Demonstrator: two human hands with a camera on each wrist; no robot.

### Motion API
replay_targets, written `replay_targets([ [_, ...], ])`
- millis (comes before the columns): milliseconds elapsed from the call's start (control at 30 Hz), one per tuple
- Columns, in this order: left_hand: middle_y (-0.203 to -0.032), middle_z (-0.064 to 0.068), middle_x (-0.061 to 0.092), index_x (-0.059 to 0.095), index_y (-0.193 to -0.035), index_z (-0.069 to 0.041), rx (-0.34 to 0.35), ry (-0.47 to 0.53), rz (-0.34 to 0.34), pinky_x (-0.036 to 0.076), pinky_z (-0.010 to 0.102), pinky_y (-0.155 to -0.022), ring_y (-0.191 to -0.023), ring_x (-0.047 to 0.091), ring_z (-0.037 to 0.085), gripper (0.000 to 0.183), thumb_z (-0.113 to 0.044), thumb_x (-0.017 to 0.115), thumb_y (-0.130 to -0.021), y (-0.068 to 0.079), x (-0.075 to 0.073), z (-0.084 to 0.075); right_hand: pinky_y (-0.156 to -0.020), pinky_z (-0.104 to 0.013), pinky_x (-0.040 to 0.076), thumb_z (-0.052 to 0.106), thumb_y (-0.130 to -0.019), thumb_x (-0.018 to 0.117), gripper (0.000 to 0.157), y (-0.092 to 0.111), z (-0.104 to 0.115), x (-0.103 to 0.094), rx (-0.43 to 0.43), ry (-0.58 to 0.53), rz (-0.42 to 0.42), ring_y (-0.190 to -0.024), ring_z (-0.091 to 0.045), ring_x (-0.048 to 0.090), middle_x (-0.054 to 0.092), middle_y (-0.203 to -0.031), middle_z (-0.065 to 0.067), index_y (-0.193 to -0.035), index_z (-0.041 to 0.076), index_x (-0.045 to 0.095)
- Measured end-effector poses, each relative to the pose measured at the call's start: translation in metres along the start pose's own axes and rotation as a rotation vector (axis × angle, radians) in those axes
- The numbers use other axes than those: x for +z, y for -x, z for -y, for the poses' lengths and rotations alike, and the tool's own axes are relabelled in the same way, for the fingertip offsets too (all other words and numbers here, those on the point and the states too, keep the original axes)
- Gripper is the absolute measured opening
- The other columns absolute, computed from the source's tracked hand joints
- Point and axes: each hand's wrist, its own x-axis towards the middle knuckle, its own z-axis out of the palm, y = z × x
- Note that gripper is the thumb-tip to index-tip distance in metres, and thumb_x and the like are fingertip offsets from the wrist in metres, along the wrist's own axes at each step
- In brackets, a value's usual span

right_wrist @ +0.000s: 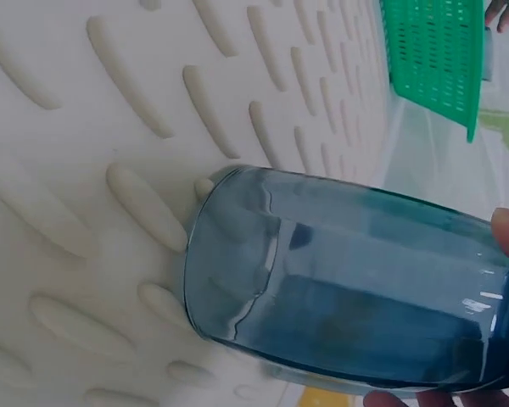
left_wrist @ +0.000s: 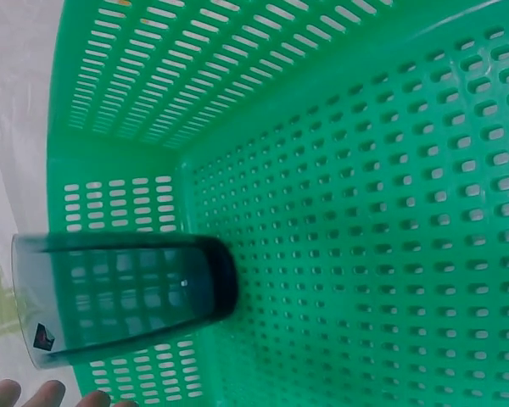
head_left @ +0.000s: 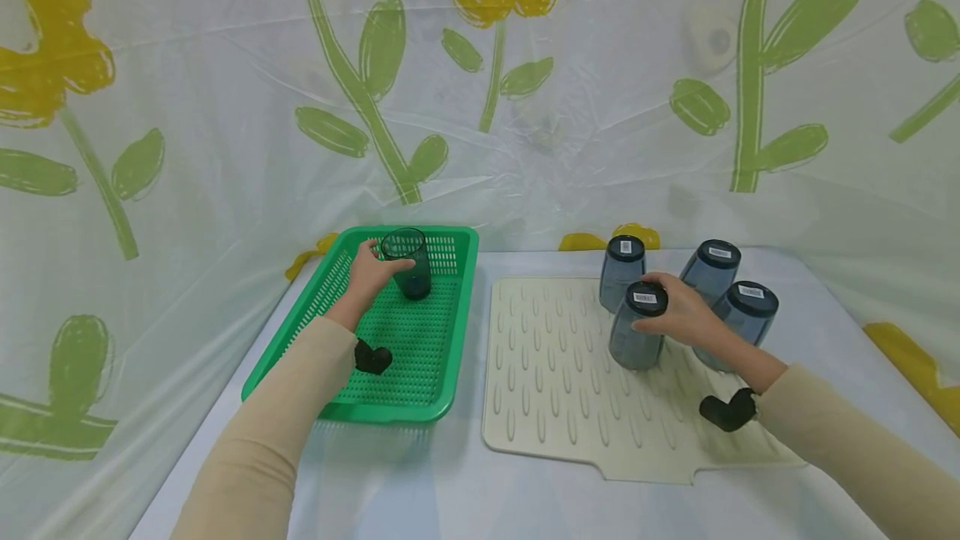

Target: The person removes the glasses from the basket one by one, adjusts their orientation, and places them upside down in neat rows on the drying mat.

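Note:
In the head view, my left hand (head_left: 367,275) is at the rim of a dark clear drinking glass (head_left: 416,280), thumb and fingers spread apart around it. That glass stands upright in the back of a green plastic basket (head_left: 455,361); in the left wrist view, fingertips (left_wrist: 47,393) show beside its rim with a gap between. My right hand (head_left: 684,319) grips an upside-down glass (head_left: 630,347) near its base, thumb on one side and fingers on the other. Its rim is down at the ridged cream drying mat (right_wrist: 59,136).
Three more upside-down glasses stand around the right hand: one behind to the left (head_left: 619,277), one at the back right (head_left: 707,277) and one right beside the hand (head_left: 738,327). White labels show on their bases. A patterned curtain (head_left: 570,165) hangs behind the table.

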Motion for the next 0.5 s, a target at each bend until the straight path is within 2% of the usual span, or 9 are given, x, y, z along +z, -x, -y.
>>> replay_targets([
  [267,-0.148,0.02,0.021,0.008,-0.147,-0.008,0.005,-0.026,-0.017,0.035,0.046,-0.101,-0.133,0.026,0.034,0.096,-0.041,0.068,-0.079,-0.014,0.002,0.01,-0.086,-0.056,0.042,0.024,-0.076,0.073,0.081,0.007,0.006,-0.002,0.001,0.002,-0.033,-0.115,-0.049,0.039,0.034,-0.132,-0.033,-0.135,-0.01,0.029],
  [500,-0.148,0.021,0.02,0.005,-0.147,-0.007,-0.021,0.0,-0.005,0.031,0.048,-0.105,-0.133,0.026,0.036,0.089,-0.028,0.065,-0.085,-0.007,0.002,0.005,-0.087,-0.055,0.041,0.018,-0.078,0.071,0.073,0.017,0.019,-0.009,-0.025,0.014,-0.109,-0.113,-0.046,0.04,0.039,-0.129,-0.032,-0.134,-0.01,0.032],
])
